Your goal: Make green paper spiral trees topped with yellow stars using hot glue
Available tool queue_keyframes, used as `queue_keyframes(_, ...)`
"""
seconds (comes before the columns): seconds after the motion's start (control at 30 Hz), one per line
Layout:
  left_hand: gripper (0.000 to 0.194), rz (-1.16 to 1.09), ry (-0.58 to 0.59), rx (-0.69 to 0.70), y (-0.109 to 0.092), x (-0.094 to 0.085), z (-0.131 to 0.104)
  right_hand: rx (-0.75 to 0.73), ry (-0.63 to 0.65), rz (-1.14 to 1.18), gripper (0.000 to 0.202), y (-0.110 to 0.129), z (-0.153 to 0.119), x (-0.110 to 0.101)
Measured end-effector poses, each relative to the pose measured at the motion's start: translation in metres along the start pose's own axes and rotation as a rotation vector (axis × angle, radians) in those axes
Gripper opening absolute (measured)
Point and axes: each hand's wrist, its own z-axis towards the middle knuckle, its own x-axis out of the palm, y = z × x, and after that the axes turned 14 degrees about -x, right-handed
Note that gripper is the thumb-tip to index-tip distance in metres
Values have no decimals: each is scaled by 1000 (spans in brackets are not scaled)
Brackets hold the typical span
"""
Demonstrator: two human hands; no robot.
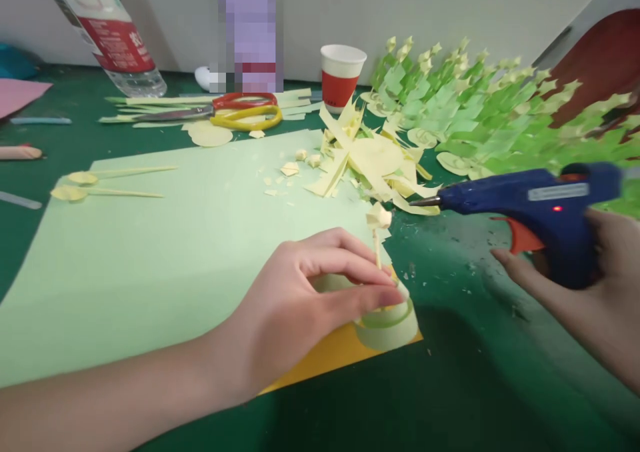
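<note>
My left hand (320, 285) is closed, thumb and fingers pinched round the lower part of a thin pale stem (377, 249). A folded cream paper star (379, 217) tops this upright stem. Just under my fingertips lies a pale green paper coil (387, 332), partly hidden by the hand. On the right, my right hand (595, 292) holds a blue hot glue gun (545, 202) with an orange trigger and a lit red light. Its metal nozzle points left, above and to the right of the star, apart from it.
Green paper (165, 252) lies over a yellow sheet (325, 359). Behind are paper scraps (375, 159), scissors (245, 111), a paper cup (343, 75) and a bottle (120, 39). Many star-topped paper plants (465, 105) stand at back right. Two stemmed pieces (120, 193) lie left.
</note>
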Motion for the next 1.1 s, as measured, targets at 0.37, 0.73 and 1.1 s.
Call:
queue_keyframes(0.37, 10, 97, -74, 3, -9, 5, -7, -185, -322, 245, 47, 8, 4, -14)
queue_keyframes(0.73, 12, 101, -160, 170, -31, 17, -22, -146, 308, 1443, 20, 69, -11, -35)
queue_keyframes(1.1, 14, 61, -95, 270, -36, 30, -23, 9, 271, 1690, 17, 65, -13, -46)
